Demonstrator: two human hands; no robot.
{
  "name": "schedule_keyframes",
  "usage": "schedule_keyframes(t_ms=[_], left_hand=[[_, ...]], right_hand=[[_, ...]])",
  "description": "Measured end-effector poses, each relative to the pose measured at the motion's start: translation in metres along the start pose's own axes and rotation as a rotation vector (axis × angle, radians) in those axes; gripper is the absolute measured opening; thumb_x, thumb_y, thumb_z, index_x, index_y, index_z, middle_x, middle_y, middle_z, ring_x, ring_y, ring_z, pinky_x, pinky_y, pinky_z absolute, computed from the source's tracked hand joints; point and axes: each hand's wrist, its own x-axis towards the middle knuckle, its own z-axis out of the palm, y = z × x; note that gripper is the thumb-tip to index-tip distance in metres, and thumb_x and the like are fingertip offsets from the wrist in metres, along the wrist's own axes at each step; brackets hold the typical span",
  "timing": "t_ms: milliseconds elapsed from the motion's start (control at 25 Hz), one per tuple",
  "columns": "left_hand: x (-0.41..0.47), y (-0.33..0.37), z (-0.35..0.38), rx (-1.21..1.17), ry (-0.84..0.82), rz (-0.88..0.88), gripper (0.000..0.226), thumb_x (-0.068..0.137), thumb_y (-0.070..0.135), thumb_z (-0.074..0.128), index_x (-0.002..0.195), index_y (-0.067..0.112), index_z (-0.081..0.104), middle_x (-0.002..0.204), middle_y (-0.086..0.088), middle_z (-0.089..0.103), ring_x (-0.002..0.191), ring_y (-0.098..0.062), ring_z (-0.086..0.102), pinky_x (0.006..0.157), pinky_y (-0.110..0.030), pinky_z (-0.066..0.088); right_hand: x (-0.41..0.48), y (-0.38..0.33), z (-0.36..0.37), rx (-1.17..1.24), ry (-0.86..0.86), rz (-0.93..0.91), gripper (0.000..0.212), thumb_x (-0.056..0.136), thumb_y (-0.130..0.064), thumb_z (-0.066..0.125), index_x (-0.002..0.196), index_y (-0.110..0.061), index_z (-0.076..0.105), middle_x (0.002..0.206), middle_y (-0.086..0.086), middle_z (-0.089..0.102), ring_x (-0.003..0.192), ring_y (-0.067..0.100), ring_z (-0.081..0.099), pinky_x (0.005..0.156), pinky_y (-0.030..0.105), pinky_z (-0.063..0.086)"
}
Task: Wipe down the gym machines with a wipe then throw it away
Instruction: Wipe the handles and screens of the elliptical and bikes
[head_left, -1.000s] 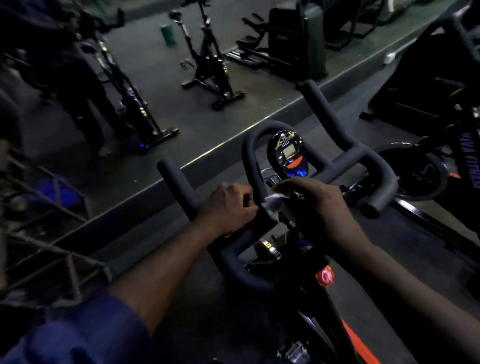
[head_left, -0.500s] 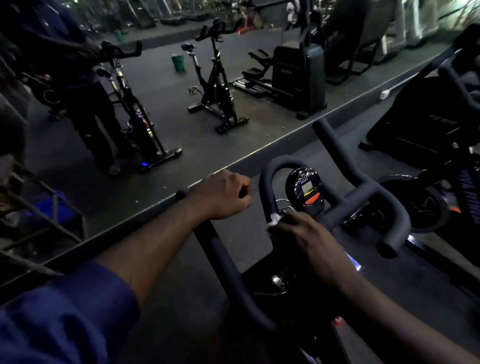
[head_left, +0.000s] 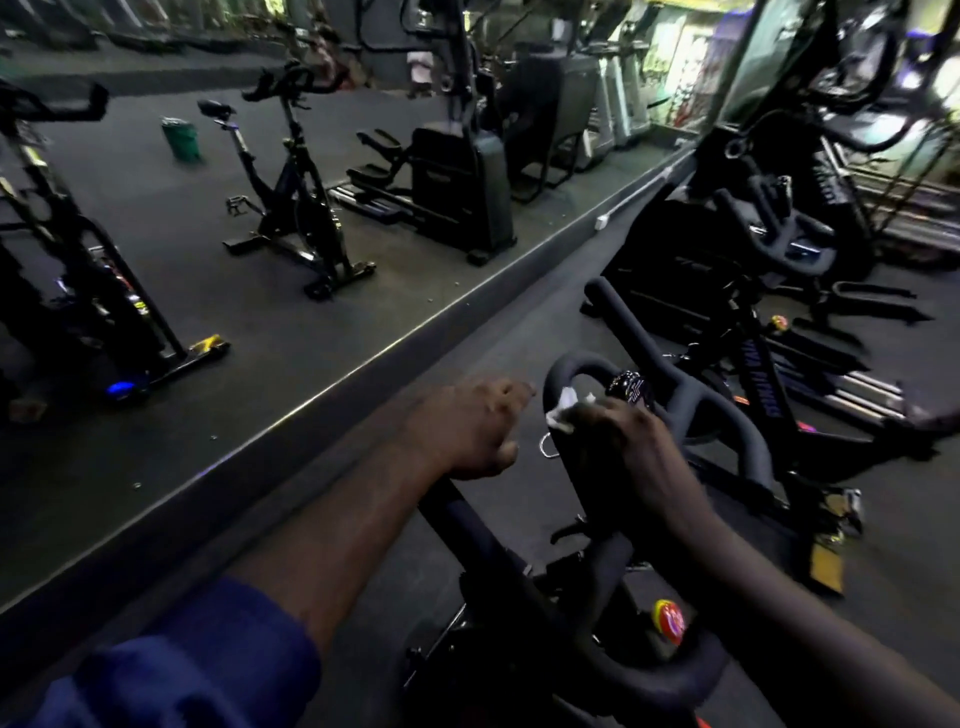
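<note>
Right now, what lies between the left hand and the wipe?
In the head view, only dark floor shows between the left hand and the wipe; a small metal ring sits just below the wipe.

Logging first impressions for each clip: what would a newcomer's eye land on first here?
Centre frame, the left hand grips a spin bike's handlebar while the right hand presses a white wipe onto its inner loop, beside the console. At upper left, a green bin stands out in the dim gym.

Arms extended; left hand (head_left: 470, 431) curled, right hand (head_left: 641, 452) apparently clenched.
</note>
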Motion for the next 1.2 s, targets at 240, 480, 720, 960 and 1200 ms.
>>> schedule_keyframes(t_ms=[240, 480, 720, 960, 1200], left_hand=[[-0.002, 0.000, -0.004, -0.037, 0.021, 0.060, 0.075, 0.096, 0.040, 0.065, 0.160, 0.023, 0.029, 0.160, -0.001, 0.040, 0.142, -0.024, 0.046, 0.110, -0.043, 0.047], [-0.009, 0.002, -0.008, -0.089, 0.126, 0.043, 0.052, 0.096, 0.032, 0.062, 0.143, 0.018, 0.044, 0.148, -0.003, 0.048, 0.128, -0.028, 0.056, 0.096, -0.046, 0.054], [-0.012, 0.003, -0.011, -0.154, 0.131, 0.002, 0.048, 0.096, 0.026, 0.061, 0.141, 0.017, 0.046, 0.142, -0.005, 0.051, 0.125, -0.027, 0.056, 0.092, -0.042, 0.053], [-0.011, 0.004, -0.012, -0.130, 0.094, -0.005, 0.046, 0.093, 0.023, 0.061, 0.137, 0.016, 0.048, 0.140, -0.006, 0.053, 0.126, -0.028, 0.055, 0.094, -0.046, 0.055], [-0.012, 0.005, -0.013, -0.143, 0.104, -0.027, 0.039, 0.092, 0.023, 0.062, 0.129, 0.017, 0.052, 0.133, -0.005, 0.057, 0.119, -0.028, 0.059, 0.085, -0.041, 0.054]], right_hand=[[0.059, -0.013, 0.020, -0.148, -0.105, 0.357, 0.015, 0.092, -0.001, 0.048, 0.090, -0.012, 0.058, 0.086, 0.004, 0.053, 0.091, 0.035, 0.066, 0.067, 0.028, 0.037], [0.043, -0.028, 0.002, -0.148, 0.057, 0.430, 0.013, 0.089, -0.008, 0.063, 0.077, -0.013, 0.061, 0.071, 0.010, 0.066, 0.068, 0.035, 0.067, 0.055, 0.038, 0.051], [0.051, -0.021, 0.033, -0.359, -0.138, 0.223, 0.018, 0.086, 0.004, 0.054, 0.091, -0.013, 0.058, 0.088, 0.018, 0.060, 0.075, 0.033, 0.064, 0.056, 0.043, 0.051], [0.056, -0.017, 0.017, -0.207, 0.147, 0.346, 0.010, 0.095, -0.009, 0.054, 0.089, -0.008, 0.062, 0.089, 0.019, 0.068, 0.079, 0.038, 0.067, 0.058, 0.038, 0.038], [0.042, 0.001, 0.059, 0.191, 0.066, 0.353, 0.053, 0.102, -0.017, 0.026, 0.126, 0.019, 0.056, 0.128, 0.043, 0.046, 0.108, 0.030, 0.053, 0.090, 0.028, 0.046]])
